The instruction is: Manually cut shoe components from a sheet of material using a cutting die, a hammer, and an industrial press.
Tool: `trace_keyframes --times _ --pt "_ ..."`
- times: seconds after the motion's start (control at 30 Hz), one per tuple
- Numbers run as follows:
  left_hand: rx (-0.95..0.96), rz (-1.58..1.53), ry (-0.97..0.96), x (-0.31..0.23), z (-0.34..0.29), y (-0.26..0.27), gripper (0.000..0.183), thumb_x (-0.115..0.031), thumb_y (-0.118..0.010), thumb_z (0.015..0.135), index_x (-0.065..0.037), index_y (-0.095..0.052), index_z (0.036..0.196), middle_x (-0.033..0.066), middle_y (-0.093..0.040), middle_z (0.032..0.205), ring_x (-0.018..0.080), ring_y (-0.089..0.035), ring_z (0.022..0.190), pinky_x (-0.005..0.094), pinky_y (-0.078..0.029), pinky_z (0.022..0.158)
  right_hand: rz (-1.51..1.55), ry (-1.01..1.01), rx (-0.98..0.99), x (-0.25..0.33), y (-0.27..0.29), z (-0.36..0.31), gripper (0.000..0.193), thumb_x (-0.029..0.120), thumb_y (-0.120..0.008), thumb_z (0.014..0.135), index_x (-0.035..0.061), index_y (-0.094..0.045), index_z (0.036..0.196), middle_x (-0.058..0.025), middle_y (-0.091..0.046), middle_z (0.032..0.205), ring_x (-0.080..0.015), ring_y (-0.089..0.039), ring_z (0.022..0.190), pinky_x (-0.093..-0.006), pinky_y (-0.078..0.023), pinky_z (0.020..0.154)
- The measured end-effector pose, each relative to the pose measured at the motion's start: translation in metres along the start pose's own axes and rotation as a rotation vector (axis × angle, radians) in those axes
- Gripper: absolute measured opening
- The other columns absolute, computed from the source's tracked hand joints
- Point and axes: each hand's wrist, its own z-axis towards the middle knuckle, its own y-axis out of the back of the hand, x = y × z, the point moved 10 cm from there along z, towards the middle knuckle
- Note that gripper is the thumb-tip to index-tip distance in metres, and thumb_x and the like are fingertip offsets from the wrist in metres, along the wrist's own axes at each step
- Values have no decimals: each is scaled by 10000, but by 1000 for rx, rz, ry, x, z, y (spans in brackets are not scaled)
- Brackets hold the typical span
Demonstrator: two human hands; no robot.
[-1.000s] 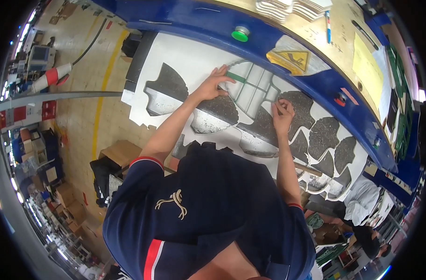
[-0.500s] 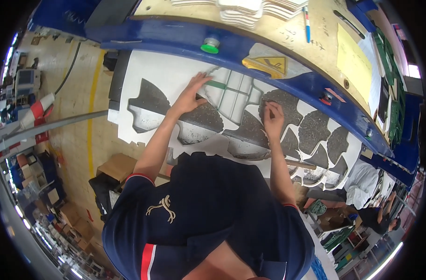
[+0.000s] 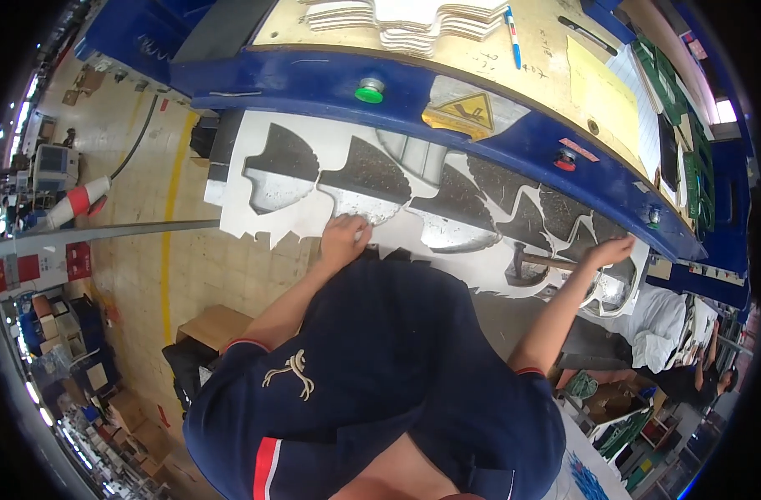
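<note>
A large white sheet (image 3: 255, 221) with several dark fan-shaped cut-outs lies on the bed of a blue cutting machine (image 3: 314, 75). My left hand (image 3: 344, 237) is at the sheet's near edge, fingers curled onto it beside one cut-out (image 3: 360, 175). My right hand (image 3: 610, 250) reaches far to the right and closes on the handle end of a hammer (image 3: 530, 262) that lies on the sheet, its head pointing left. My dark blue shirt hides the near part of the sheet between my arms.
The machine front carries a green button (image 3: 370, 89), a yellow warning sticker (image 3: 468, 108) and a red button (image 3: 566, 158). White cut pieces (image 3: 397, 15) and a pen (image 3: 510, 33) lie on its top. Another person (image 3: 689, 379) works at lower right. A cardboard box (image 3: 215, 325) stands on the floor.
My left hand slid from the middle of the sheet back to its near edge. My right hand left the sheet and moved far right to the hammer.
</note>
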Motion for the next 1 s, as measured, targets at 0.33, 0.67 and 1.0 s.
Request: trace_keyframes --times 0.33,0.67,1.0 --pt "-47 61 129 17 26 -9 169 -218 -653 790 -98 -592 688 93 -623 660 296 -612 658 423 -484 659 -487 -34 -554 58 -15 114 351 207 -385 1002 -85 -578 987 -344 -601 1051 -522 -599 1000 -595 -525 806" --pt "4 99 95 9 35 -8 167 -240 -626 802 -98 -604 715 120 -629 684 304 -632 705 437 -493 687 -39 249 242 34 5 -16 500 284 -529 1007 -47 -422 1366 -215 -493 1340 -301 -498 1170 -418 -396 1020" --pt "12 69 60 0 43 -9 190 -231 -631 825 -75 -582 728 90 -654 727 305 -614 715 441 -487 688 -542 748 1321 46 -40 -383 332 239 -679 830 101 -649 1131 -99 -583 1154 -325 -495 1122 -468 -362 941"
